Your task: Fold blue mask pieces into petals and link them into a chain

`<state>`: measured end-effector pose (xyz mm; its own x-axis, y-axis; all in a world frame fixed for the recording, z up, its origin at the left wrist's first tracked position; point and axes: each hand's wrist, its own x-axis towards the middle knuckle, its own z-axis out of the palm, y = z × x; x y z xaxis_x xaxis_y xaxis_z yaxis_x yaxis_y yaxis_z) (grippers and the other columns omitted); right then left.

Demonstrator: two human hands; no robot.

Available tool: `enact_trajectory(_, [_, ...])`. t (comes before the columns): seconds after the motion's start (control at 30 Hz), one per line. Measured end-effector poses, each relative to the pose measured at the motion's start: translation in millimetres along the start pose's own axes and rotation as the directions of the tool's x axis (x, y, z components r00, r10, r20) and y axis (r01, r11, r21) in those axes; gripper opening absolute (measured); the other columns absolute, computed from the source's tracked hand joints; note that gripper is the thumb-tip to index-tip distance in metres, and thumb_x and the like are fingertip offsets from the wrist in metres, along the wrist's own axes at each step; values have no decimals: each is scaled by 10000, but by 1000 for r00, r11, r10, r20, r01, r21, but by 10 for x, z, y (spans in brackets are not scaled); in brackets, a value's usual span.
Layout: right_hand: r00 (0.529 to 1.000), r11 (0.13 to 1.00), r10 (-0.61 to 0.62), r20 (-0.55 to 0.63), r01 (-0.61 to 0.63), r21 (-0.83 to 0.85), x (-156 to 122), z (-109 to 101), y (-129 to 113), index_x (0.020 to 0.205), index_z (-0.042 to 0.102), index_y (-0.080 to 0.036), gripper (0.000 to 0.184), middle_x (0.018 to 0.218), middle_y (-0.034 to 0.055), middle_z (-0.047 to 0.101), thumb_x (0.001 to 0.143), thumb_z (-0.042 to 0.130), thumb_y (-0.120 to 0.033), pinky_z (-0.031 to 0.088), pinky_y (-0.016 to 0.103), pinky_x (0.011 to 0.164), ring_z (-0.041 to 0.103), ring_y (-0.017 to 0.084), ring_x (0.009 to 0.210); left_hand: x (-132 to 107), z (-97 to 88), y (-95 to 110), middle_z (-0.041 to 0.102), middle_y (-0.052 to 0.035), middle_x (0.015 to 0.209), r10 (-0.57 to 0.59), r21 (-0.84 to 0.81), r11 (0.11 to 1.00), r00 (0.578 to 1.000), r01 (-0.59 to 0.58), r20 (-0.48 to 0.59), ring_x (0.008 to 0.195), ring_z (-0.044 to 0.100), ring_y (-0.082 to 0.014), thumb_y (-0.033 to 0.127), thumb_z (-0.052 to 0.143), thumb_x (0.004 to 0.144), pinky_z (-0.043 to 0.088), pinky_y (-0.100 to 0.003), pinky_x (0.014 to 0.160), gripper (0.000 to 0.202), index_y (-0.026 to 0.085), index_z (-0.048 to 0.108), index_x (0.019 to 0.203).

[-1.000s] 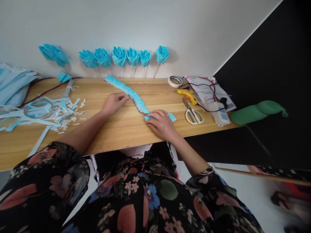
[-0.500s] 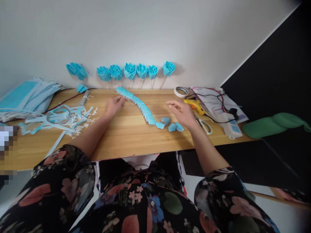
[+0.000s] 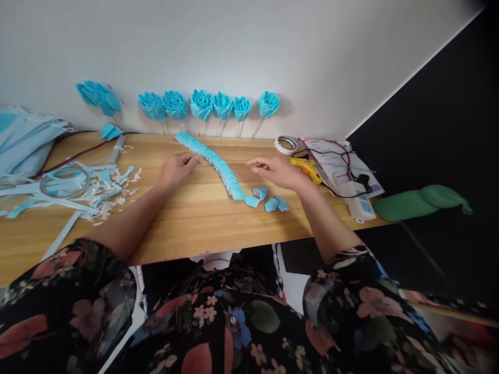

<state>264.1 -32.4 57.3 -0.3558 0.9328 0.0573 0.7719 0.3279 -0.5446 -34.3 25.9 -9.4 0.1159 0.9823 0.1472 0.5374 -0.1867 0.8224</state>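
Observation:
A long curved row of overlapping light-blue folded petals (image 3: 215, 162) runs across the wooden table. Left of it is my left hand (image 3: 180, 169), fingers curled together and tips close to the row; nothing shows in them. Over on the right, my right hand (image 3: 275, 171) hovers above the wood with its fingers loosely stretched and nothing held. Below that hand, a few loose blue petals (image 3: 260, 194) lie at the near end of the row, with two more petals (image 3: 276, 203) beside them.
Several blue flowers on sticks (image 3: 201, 105) lean against the wall. At left are fabric scraps (image 3: 103, 182), a clear tape roll (image 3: 64, 181) and stacked face masks (image 3: 27, 137). To the right: white tape (image 3: 286, 145), a yellow glue gun (image 3: 307, 169), a power strip (image 3: 360, 200) and a green pouch (image 3: 421, 202).
The view has shifted, moving the things at left further left. My right hand has moved in closer to the petal row. My left hand's fingers have curled in more.

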Motion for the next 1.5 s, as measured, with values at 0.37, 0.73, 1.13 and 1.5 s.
enact_trajectory(0.37, [997,932,-26,78,53,-358,-715,104,32,1469,459,-188,649,1365,152,620,840,617,-159,476,521,1030,578,325,1260,-81,47,106,580,-4,614,54,14,998,998,-54,27,598,512,-164,460,521,853,345,-267,572,324,200,683,745])
enact_trajectory(0.73, [935,880,211,-284,-55,472,-320,256,235,1193,669,-196,383,918,28,742,818,599,-229,551,352,841,696,171,855,-365,121,455,555,7,600,195,-101,978,968,-181,157,558,452,-127,441,518,856,332,-259,553,322,188,647,703])
enact_trajectory(1.13, [999,745,-10,-52,42,666,177,377,-389,1230,639,-253,406,795,-17,683,835,646,-350,529,304,716,617,132,721,-388,139,543,667,-43,812,274,-508,858,904,-75,329,749,593,-150,456,630,848,462,-277,695,286,170,642,849])
enact_trajectory(1.5, [985,608,139,-102,-4,794,277,656,-321,1144,664,-208,588,863,56,693,864,497,-697,552,316,700,651,181,777,-349,103,503,572,7,692,221,-589,806,953,-59,207,646,503,-109,414,677,810,409,-252,635,267,164,611,742])
